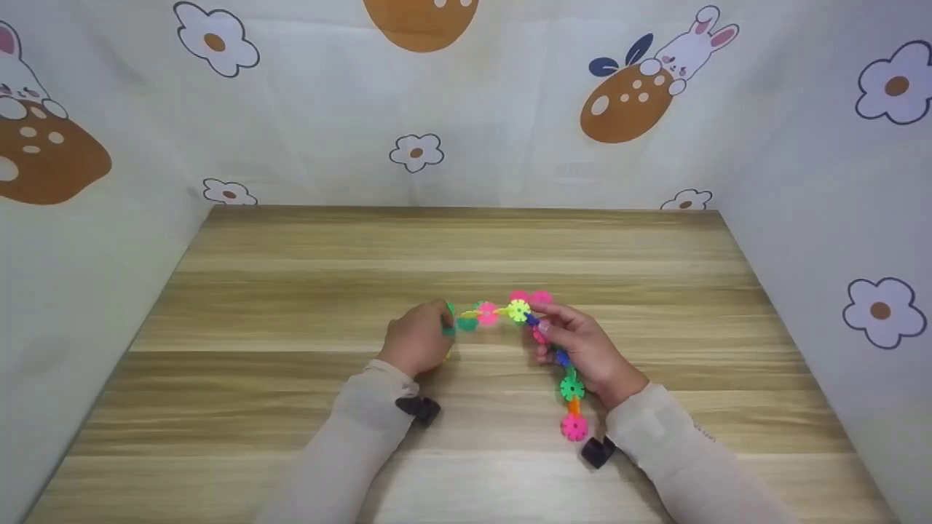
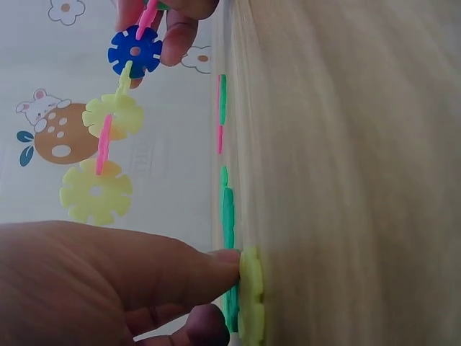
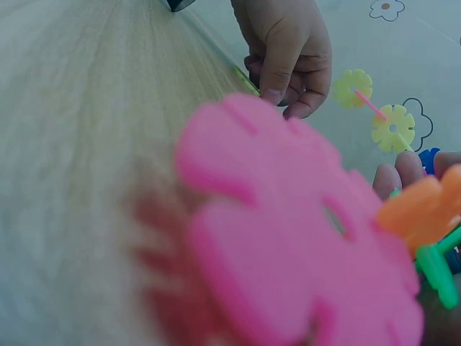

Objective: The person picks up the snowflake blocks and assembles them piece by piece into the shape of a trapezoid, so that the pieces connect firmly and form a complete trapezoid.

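Observation:
My right hand (image 1: 593, 353) holds a chain of interlocked plastic snowflake discs. Its raised end has a yellow disc (image 2: 96, 193), a pink one seen edge-on (image 2: 104, 144), another yellow one (image 2: 122, 115) and a blue one (image 2: 135, 51). A green disc (image 1: 571, 388) and a pink disc (image 1: 574, 427) hang from its near end, the pink large in the right wrist view. Low at the tabletop, my left hand (image 1: 417, 338) has its thumb and fingers around a green disc (image 2: 230, 310), partly hidden by them. A loose yellow disc (image 2: 251, 295) lies against the thumb tip.
Loose pink discs (image 1: 541, 298) lie on the wooden table (image 1: 291, 422) beyond the chain, and a loose green disc (image 1: 467, 324) lies right of my left hand. Patterned cloth walls (image 1: 306, 138) border the table. Each wrist carries a small black camera (image 1: 420, 410).

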